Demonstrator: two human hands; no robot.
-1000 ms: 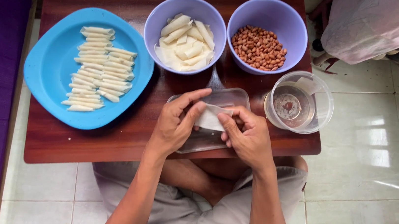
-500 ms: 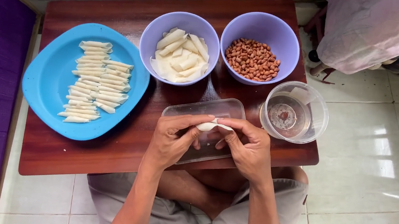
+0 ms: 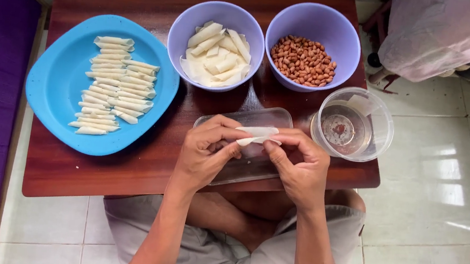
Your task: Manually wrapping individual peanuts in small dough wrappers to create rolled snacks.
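Pale wrapper (image 3: 257,134), pinched in the grip of left hand (image 3: 205,153) and right hand (image 3: 300,167), hides its filling.

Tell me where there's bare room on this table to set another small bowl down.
Bare table shows along the near edge, below the blue plate and beside the left hand. The back strip behind both purple bowls is narrow. Around the clear tray and clear tub it's crowded.
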